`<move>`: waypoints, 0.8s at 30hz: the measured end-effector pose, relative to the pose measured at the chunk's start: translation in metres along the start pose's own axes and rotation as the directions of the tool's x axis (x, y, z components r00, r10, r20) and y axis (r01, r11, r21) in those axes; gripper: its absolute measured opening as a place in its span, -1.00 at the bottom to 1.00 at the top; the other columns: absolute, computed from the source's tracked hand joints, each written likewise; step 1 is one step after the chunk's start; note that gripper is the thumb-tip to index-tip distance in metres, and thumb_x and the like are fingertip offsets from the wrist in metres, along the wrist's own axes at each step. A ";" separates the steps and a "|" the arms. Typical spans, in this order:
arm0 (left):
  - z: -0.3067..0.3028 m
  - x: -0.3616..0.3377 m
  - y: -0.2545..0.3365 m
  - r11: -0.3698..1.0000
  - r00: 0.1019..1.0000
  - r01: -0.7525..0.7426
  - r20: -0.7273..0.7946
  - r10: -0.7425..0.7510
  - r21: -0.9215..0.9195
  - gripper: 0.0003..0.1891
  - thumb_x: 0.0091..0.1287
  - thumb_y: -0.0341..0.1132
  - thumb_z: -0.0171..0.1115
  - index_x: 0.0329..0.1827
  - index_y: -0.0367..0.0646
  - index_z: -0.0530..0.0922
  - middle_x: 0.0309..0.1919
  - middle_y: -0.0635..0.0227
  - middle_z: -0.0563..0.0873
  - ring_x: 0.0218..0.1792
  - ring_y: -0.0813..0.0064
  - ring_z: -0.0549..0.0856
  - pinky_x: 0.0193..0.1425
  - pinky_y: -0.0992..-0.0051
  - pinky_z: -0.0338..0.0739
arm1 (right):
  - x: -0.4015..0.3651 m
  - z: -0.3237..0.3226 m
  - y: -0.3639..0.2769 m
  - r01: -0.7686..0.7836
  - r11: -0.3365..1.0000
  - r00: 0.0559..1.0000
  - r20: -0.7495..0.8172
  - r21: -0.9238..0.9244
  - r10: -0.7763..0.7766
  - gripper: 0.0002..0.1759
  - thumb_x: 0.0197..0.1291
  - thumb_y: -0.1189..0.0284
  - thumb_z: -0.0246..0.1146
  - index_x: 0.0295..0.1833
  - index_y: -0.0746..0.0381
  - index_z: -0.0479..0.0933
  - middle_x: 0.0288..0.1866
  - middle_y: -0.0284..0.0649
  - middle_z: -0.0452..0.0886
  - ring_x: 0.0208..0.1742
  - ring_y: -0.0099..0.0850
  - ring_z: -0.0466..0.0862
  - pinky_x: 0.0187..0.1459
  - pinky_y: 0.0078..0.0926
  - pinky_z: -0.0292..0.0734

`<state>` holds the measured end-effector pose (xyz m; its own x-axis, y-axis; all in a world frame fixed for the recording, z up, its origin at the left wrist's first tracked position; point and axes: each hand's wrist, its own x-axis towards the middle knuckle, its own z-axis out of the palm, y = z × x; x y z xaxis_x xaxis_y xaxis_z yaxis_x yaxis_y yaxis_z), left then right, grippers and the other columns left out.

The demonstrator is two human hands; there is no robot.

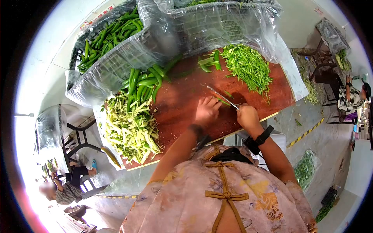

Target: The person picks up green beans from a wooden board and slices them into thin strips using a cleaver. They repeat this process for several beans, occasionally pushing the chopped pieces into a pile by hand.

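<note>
Gripping the knife (pixel 222 96) beside a green strip (pixel 223 101) in the right hand (pixel 248 116), likely for control, with the left hand (pixel 207 112) curled nearby, too blurred to tell if holding anything; with green shreds (pixel 248 68) beyond the knife, green peppers (pixel 145 82) to its left, probably separated against mixing

the board (pixel 182 128) is reddish brown, the shirt (pixel 171 194) pale pink with yellow-orange floral patches.

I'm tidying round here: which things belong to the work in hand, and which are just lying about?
In use:
- knife in right hand
- left hand near its blade
- board
- whole peppers
- green shreds
- pale trimmings

Apparently lying about:
- bagged greens on the floor
- black chair
</note>
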<state>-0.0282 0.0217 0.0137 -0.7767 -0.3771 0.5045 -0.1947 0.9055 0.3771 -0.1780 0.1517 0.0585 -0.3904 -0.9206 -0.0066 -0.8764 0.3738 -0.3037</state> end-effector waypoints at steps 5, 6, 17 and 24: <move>0.001 -0.001 0.000 1.000 0.999 0.019 0.038 -0.020 0.022 -0.67 -0.06 -0.41 0.21 -0.14 -0.12 0.60 -0.15 0.37 0.59 0.00 0.29 0.50 0.09 0.23 0.35 | -0.004 0.000 0.000 0.044 0.999 0.999 -0.002 0.002 -0.044 -0.83 0.07 0.46 0.17 -0.46 0.34 0.52 -0.42 0.04 0.55 -0.40 0.05 0.58 -0.31 -0.07 0.50; 0.001 -0.001 -0.001 1.000 0.999 0.009 0.036 -0.010 0.027 -0.67 -0.05 -0.41 0.21 -0.14 -0.12 0.60 -0.15 0.38 0.59 0.00 0.29 0.50 0.09 0.23 0.35 | -0.004 -0.001 0.000 0.057 0.998 0.998 -0.008 -0.001 -0.057 -0.83 0.07 0.45 0.17 -0.47 0.34 0.52 -0.42 0.04 0.55 -0.40 0.04 0.58 -0.32 -0.07 0.51; 0.003 -0.001 -0.004 0.999 0.998 0.015 0.059 -0.018 0.051 -0.62 -0.05 -0.40 0.20 -0.08 -0.09 0.58 -0.10 0.42 0.57 0.05 0.30 0.47 0.08 0.23 0.34 | 0.001 0.001 0.001 0.086 0.995 0.995 0.044 -0.043 -0.084 -0.84 0.05 0.47 0.16 -0.48 0.33 0.52 -0.43 0.04 0.55 -0.42 0.01 0.59 -0.33 -0.11 0.52; 0.003 0.001 -0.005 1.000 0.999 0.003 0.047 -0.004 0.020 -0.66 -0.07 -0.41 0.21 -0.15 -0.10 0.60 -0.15 0.42 0.57 0.03 0.33 0.48 0.09 0.25 0.33 | 0.030 0.017 -0.009 0.105 0.993 0.994 0.035 -0.051 -0.103 -0.84 0.01 0.46 0.21 -0.49 0.34 0.54 -0.45 0.05 0.56 -0.39 0.01 0.59 -0.30 -0.11 0.51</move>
<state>-0.0298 0.0179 0.0100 -0.8035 -0.3712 0.4655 -0.2090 0.9080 0.3632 -0.1769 0.1185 0.0446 -0.2878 -0.9576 -0.0085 -0.9257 0.2805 -0.2538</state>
